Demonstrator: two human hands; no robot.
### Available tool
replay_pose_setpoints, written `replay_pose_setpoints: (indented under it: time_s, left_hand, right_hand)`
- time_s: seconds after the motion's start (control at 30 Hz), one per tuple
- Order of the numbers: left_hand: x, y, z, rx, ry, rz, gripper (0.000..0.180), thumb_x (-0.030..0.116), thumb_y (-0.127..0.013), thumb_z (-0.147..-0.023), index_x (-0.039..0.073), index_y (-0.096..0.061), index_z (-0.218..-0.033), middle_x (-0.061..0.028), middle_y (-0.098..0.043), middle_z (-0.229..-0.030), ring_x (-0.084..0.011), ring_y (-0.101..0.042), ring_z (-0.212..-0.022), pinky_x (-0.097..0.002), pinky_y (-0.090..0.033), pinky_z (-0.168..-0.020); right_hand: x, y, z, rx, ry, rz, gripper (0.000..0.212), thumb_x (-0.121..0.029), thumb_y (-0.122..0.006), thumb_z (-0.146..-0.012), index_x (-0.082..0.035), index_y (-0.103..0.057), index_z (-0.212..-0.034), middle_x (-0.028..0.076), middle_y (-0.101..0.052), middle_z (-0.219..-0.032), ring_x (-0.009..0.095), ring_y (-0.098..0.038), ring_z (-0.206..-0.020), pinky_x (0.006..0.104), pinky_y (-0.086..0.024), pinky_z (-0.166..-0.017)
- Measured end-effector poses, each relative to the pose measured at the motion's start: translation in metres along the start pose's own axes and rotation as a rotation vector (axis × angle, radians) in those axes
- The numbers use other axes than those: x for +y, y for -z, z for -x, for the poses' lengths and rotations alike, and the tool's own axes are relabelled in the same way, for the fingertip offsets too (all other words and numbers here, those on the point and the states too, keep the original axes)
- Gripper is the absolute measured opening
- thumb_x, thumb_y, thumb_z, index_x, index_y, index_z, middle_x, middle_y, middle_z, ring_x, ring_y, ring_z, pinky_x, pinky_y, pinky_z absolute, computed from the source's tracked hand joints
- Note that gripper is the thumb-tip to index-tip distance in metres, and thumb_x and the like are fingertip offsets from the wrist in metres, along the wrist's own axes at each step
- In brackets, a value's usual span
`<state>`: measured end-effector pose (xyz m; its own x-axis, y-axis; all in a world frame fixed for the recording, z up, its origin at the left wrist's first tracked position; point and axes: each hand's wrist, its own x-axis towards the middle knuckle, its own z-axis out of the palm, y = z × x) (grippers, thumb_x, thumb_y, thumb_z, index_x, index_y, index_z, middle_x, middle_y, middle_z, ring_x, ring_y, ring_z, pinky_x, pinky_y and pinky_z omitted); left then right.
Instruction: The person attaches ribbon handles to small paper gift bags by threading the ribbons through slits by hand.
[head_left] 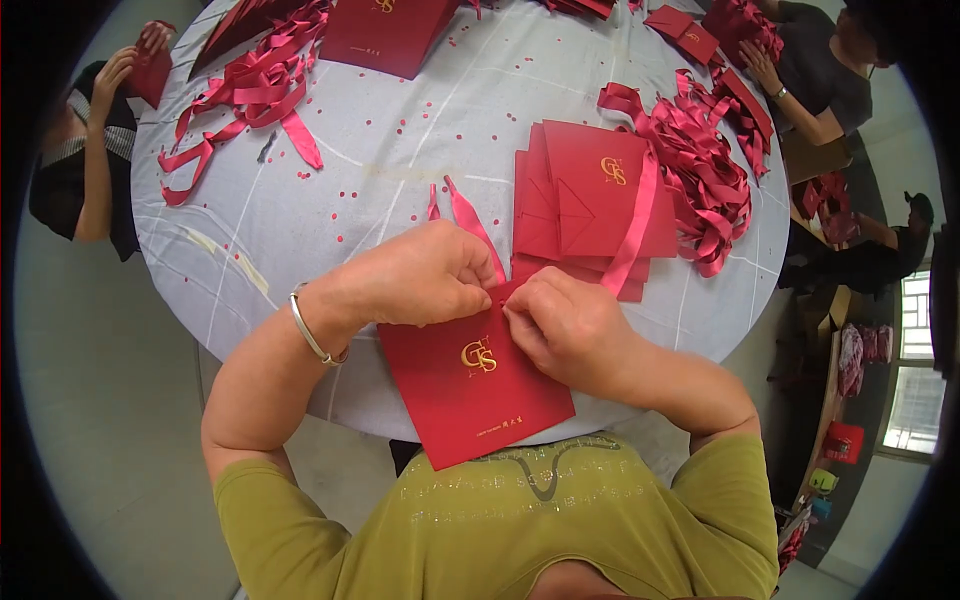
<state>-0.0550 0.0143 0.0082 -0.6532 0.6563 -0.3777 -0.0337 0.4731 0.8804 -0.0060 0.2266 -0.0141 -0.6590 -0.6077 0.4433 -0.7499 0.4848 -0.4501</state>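
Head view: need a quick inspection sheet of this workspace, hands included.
Surface: round table under a pale grey cloth, dotted with small red punch-outs.
Job's things: flat red paper bag with gold emblem at the near edge; pink ribbon runs from its top.
Clutter: stack of flat red bags with a ribbon across it; ribbon heap at right; loose ribbons at far left; more red bags at the far edge.
Hands: left hand and right hand both pinch the bag's top edge at the ribbon.
Cables: nothing seen.
Surroundings: other people seated around the table; window at right.
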Motion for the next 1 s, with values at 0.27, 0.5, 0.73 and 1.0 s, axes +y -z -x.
replay_pose_setpoints:
  time_s: [0.27, 0.5, 0.73, 1.0]
  left_hand:
    - [-0.003, -0.001, -0.001, -0.016, 0.03, -0.033, 0.012, 0.004, -0.067, -0.084, -0.004, -0.065, -0.093, -0.0057, -0.069, -0.074, -0.0064, -0.059, -0.066, -0.0246, -0.047, -0.057]
    - [0.005, -0.003, 0.004, -0.041, 0.023, -0.032, 0.011, 0.004, -0.066, -0.083, -0.004, -0.065, -0.09, -0.0047, -0.067, -0.072, -0.0075, -0.059, -0.063, -0.0256, -0.047, -0.054]
    - [0.011, -0.013, 0.011, 0.021, 0.001, 0.088, 0.011, 0.009, -0.065, -0.078, -0.002, -0.067, -0.079, -0.0132, -0.063, -0.061, -0.0194, -0.061, -0.053, -0.0345, -0.046, -0.05]
    - [0.014, -0.035, 0.021, 0.283, -0.292, -0.288, 0.019, 0.02, -0.074, -0.076, 0.004, -0.064, -0.077, -0.0134, -0.065, -0.068, -0.0313, -0.065, -0.063, -0.0411, -0.049, -0.059]
  right_hand:
    - [-0.007, -0.003, -0.003, -0.015, -0.041, 0.067, 0.016, -0.005, -0.066, -0.08, -0.003, -0.051, -0.077, 0.013, -0.052, -0.072, 0.03, -0.058, -0.056, 0.0391, -0.048, -0.048]
    - [-0.008, 0.009, -0.012, -0.14, -0.405, -0.273, 0.012, -0.006, -0.076, -0.078, -0.003, -0.065, -0.079, 0.012, -0.063, -0.075, 0.023, -0.064, -0.065, 0.0325, -0.049, -0.057]
    - [-0.011, 0.02, -0.018, 0.003, 0.003, -0.161, 0.017, -0.01, -0.077, -0.076, -0.004, -0.065, -0.085, 0.009, -0.059, -0.074, 0.022, -0.06, -0.068, 0.0317, -0.049, -0.058]
    - [0.009, 0.036, -0.033, -0.437, -0.535, -0.637, 0.014, -0.006, -0.062, -0.087, 0.003, -0.062, -0.098, 0.007, -0.067, -0.081, 0.011, -0.062, -0.075, 0.028, -0.052, -0.066]
